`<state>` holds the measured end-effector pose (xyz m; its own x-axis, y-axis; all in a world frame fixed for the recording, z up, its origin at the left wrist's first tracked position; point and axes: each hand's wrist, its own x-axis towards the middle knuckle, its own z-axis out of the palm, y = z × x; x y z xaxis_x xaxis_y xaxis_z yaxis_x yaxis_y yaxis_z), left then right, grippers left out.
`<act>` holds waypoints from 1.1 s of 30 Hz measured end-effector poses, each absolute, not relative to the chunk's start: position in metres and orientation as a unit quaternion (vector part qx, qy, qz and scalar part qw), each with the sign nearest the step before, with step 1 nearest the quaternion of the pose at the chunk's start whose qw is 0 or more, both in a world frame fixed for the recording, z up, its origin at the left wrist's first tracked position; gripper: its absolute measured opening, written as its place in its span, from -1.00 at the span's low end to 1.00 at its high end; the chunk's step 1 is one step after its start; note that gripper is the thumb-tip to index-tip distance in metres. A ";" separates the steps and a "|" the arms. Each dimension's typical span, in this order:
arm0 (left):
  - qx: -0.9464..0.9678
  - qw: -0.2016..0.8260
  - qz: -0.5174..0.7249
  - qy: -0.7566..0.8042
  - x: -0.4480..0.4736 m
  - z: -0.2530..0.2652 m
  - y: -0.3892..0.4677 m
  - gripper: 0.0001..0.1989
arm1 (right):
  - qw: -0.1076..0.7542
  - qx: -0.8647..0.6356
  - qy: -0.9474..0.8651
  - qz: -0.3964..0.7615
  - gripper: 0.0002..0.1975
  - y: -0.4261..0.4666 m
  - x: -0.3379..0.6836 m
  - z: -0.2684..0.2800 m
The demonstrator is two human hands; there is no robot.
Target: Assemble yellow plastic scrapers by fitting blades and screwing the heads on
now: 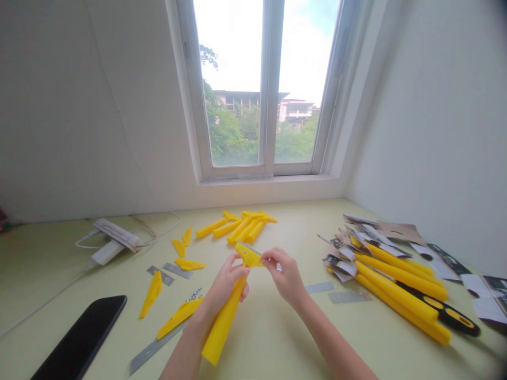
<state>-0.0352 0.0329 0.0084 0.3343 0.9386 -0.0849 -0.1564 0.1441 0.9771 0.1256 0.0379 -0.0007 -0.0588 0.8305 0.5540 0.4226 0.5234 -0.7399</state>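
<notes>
At lower left of frame, black phone (81, 338) is lying on counter (273, 343). Lower center, left hand (225, 282) is wrapping round yellow scraper (225, 325), handle slanting down-left; right hand (285, 275) is pinching at right end of its head. Right side, yellow-handled tools (402, 287) are lying piled. Mid-frame, more yellow handles (241, 230) are lying clustered; window (272, 89) is showing behind, top center.

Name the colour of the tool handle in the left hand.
Yellow; the tool handle shows best in the head view.
</notes>
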 end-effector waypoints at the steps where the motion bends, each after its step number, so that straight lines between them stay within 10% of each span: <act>1: 0.500 0.646 0.421 0.394 -0.035 0.008 0.033 -0.67 | 0.516 -0.454 -0.703 0.184 -0.88 0.038 0.125 0.000; 19: 0.483 0.637 0.439 0.411 -0.036 0.017 0.030 -0.65 | 0.526 -0.497 -0.657 0.209 -0.79 0.048 0.134 -0.010; 27: 0.446 0.598 0.504 0.436 -0.045 0.014 0.033 -0.62 | 0.326 -0.642 -0.694 0.036 -0.91 0.050 0.148 -0.025; 33: 0.385 0.610 0.546 0.426 -0.045 0.012 0.037 -0.56 | 0.355 -0.658 -0.658 0.090 -0.86 0.052 0.152 -0.019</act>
<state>-0.0453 0.0373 0.0121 0.0404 0.9942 -0.0993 -0.3384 0.1071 0.9349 0.1525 0.0516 -0.0190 0.1183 0.9302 0.3476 0.8021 0.1169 -0.5857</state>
